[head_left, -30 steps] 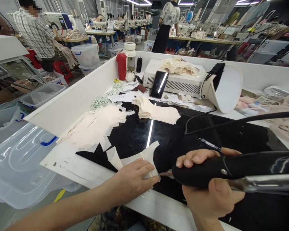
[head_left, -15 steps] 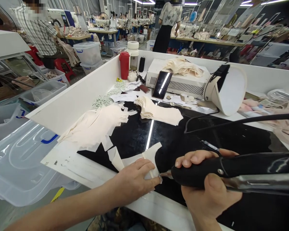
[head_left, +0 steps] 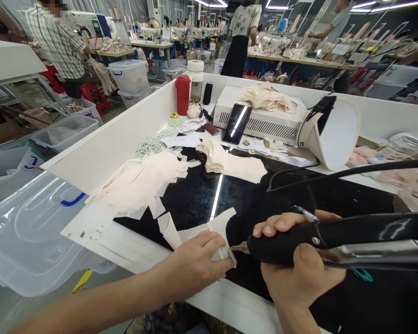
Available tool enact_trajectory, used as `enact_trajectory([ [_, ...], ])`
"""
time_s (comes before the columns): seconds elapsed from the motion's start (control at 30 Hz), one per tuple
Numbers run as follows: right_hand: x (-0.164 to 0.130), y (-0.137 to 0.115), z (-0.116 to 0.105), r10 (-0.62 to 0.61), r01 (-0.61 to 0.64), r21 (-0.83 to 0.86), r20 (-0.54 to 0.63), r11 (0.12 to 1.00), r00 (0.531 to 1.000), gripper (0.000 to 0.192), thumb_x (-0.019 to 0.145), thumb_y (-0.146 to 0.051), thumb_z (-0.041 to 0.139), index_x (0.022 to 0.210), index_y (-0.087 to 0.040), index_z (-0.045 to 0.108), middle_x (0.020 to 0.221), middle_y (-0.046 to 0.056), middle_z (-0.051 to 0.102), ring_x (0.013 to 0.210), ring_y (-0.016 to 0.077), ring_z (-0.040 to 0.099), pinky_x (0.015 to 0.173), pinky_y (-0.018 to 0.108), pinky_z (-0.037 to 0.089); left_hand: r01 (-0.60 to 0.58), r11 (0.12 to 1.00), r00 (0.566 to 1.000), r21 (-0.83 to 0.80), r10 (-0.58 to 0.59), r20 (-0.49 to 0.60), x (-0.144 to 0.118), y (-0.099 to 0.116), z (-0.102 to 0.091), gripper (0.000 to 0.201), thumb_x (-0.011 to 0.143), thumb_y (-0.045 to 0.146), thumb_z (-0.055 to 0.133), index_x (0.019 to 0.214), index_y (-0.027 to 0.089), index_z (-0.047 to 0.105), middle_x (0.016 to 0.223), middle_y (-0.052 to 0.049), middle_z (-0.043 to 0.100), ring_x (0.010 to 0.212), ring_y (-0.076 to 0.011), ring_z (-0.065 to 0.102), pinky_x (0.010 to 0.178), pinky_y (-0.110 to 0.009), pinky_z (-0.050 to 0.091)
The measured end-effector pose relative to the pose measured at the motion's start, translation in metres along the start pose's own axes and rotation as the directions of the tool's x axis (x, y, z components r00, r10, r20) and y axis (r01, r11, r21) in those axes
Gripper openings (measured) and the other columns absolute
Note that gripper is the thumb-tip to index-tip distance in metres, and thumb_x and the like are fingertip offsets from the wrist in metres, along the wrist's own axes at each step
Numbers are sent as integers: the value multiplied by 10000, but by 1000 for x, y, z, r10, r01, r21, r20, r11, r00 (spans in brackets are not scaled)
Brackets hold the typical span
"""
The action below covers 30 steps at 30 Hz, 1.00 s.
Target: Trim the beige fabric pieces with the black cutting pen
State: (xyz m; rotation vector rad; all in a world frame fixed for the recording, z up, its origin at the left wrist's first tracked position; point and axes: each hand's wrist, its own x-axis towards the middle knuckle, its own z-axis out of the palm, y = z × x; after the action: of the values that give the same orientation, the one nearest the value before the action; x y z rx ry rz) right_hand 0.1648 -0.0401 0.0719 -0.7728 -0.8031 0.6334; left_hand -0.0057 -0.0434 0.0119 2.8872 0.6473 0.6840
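Observation:
My left hand (head_left: 204, 260) is closed on a cream fabric piece (head_left: 224, 222), its fingers pinching the edge near the table's front. The piece lies partly folded on the black glossy surface, and my palm hides some of it. In my right hand (head_left: 299, 273) is a black handheld tool (head_left: 376, 236) with a metal lever along its side; fingers wrap over the top and the thumb lies along the near side. Its narrow metal tip (head_left: 239, 248) points left and meets, or nearly meets, the fabric edge by my left fingertips. A slim pen-like object (head_left: 304, 212) lies behind the tool.
A spread of cream fabric pieces (head_left: 139, 183) lies left, a stacked bundle (head_left: 233, 162) further back. Behind stand a white vented box (head_left: 261, 125), a phone (head_left: 236, 123), a white cone-shaped lamp (head_left: 336, 134) and a red flask (head_left: 183, 95). A black cable (head_left: 372, 171) crosses the right side.
The view has shifted slightly. The tool's rear end sits a little higher, and a small teal item now shows below it. Both hands keep their holds, with the tip still beside the fabric edge.

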Motion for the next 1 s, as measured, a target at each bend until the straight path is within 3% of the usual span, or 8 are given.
enact_trajectory([
  [0.5, 5, 7, 7, -14, 14, 28, 17, 999, 1000, 427, 732, -307, 827, 1091, -260, 601, 731, -53, 653, 589, 146, 577, 501, 292, 562, 33, 999, 999, -1, -33, -1, -4, 3, 8, 247, 1005, 94, 558, 1234, 150, 632, 1180, -152, 618, 1203, -254, 595, 1098, -434, 502],
  [0.6, 3, 4, 6, -2, 2, 1, 10, 1000, 1000, 411, 748, -292, 817, 1091, -257, 594, 725, -51, 649, 592, 149, 576, 506, 296, 563, 15, 996, 1000, 92, -17, 25, -7, 15, 11, 264, 1010, 145, 584, 1268, 101, 617, 1185, -164, 648, 1216, -278, 595, 1131, -461, 459],
  [0.7, 1, -2, 2, 13, -13, 0, 37, 1000, 999, 426, 740, -282, 819, 1098, -252, 589, 722, -48, 642, 587, 152, 574, 494, 297, 561, -13, 987, 999, 161, 6, 44, -11, 32, 12, 419, 1037, 338, 597, 1337, 46, 582, 1247, -185, 662, 1278, -325, 571, 1164, -489, 407],
  [0.8, -3, -8, -3, 5, -5, 3, 51, 1000, 999, 435, 730, -286, 843, 1087, -254, 596, 708, -47, 643, 571, 154, 574, 473, 293, 554, -70, 982, 997, 173, 61, 55, -12, 42, 4, 418, 1053, 369, 575, 1301, 34, 613, 1257, -158, 682, 1286, -298, 575, 1207, -459, 362],
  [0.9, -5, -10, -5, -8, 8, 10, 43, 1000, 999, 453, 723, -319, 868, 1087, -253, 607, 708, -46, 654, 565, 157, 570, 467, 296, 555, -61, 987, 996, 148, 51, 66, -6, 35, -6, 243, 1047, 258, 586, 1162, 62, 671, 1187, -112, 697, 1229, -263, 602, 1187, -416, 405],
  [1.0, -7, -10, -5, -25, 24, 18, 50, 1000, 998, 450, 739, -314, 856, 1108, -248, 608, 713, -46, 656, 570, 157, 564, 472, 294, 554, -69, 993, 997, 93, 65, 49, 2, 15, -11, 146, 1049, 152, 539, 1036, 85, 668, 1086, -88, 693, 1159, -237, 626, 1140, -394, 466],
])
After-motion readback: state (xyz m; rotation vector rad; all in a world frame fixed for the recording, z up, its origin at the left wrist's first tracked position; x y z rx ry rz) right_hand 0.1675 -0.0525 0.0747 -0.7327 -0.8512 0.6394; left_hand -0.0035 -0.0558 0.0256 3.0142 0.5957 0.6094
